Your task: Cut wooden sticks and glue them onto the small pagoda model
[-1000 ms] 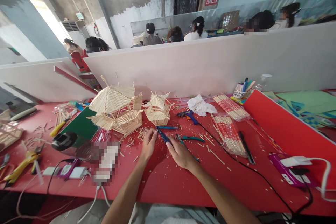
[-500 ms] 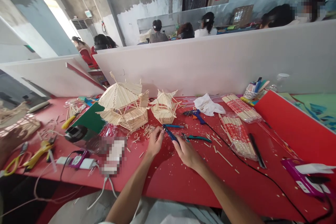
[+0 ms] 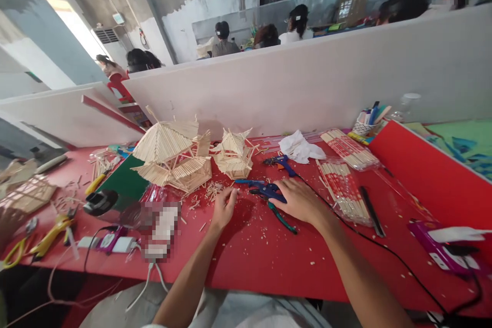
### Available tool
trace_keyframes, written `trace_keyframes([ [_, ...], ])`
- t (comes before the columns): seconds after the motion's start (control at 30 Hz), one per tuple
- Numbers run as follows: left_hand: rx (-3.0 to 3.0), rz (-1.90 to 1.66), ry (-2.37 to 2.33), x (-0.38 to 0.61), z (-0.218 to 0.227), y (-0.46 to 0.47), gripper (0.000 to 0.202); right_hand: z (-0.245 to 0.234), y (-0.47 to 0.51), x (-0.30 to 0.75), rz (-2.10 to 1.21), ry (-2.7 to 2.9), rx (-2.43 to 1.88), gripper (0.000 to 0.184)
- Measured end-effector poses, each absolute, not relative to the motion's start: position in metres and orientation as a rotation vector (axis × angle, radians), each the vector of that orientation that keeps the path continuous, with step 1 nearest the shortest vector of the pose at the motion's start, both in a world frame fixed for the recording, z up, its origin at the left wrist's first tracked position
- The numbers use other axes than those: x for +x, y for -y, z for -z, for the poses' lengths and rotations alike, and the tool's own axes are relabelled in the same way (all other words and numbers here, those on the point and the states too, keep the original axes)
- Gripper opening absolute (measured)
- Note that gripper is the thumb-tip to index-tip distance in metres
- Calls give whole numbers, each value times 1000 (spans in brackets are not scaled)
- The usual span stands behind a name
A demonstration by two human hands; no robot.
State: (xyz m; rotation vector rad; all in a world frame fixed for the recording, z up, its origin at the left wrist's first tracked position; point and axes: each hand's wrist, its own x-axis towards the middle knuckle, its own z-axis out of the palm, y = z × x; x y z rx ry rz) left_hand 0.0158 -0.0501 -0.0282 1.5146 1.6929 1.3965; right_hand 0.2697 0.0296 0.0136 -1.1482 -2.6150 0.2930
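My right hand (image 3: 298, 200) is wrapped over the handles of blue cutters (image 3: 266, 190), low over the red tabletop (image 3: 246, 261). The cutters' jaws point left. My left hand (image 3: 224, 208) is closed, thumb against fingers; whatever is between the tips is too small to make out. Just beyond it stands a small stick-built pavilion (image 3: 232, 156), with a larger stick pavilion (image 3: 169, 156) to its left. A blue pen-like tool (image 3: 246, 181) lies behind the cutters. Green-handled pliers (image 3: 283, 218) rest partly below my right hand.
A blue glue gun (image 3: 282, 163) trails a black cord across the right side. Beyond are a crumpled white tissue (image 3: 302, 147) and bagged sticks (image 3: 346, 192). A phone (image 3: 163, 228), power strip (image 3: 111, 240) and yellow glue gun (image 3: 54, 236) lie left. A white partition (image 3: 269, 92) borders the back.
My right hand has moved right and up with the cutters, away from my left hand. The green-handled pliers have swung round toward me. My left hand stays near the small pavilion.
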Motion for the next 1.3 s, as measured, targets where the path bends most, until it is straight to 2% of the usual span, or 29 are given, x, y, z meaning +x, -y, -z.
trace_keyframes([
  [0.17, 1571, -1412, -1678, 15, 28, 45, 33, 10, -42, 277, -277, 2625, -1224, 48],
  [0.3, 1602, -1399, -1665, 13, 27, 45, 29, 11, -43, 277, -257, 2571, -1234, 49],
  [0.6, 1534, -1389, -1656, 13, 26, 52, 32, 3, -35, 275, -398, 2470, -1168, 50],
  [0.77, 1601, -1344, -1665, 14, 24, 48, 45, 0, -29, 269, -448, 2502, -1154, 49],
  [1.0, 1672, -1253, -1644, 11, 27, 45, 29, 3, -27, 263, -462, 2504, -1152, 49],
  [1.3, 1584, -1290, -1583, 11, 28, 52, 32, 0, -26, 263, -487, 2459, -1116, 45],
])
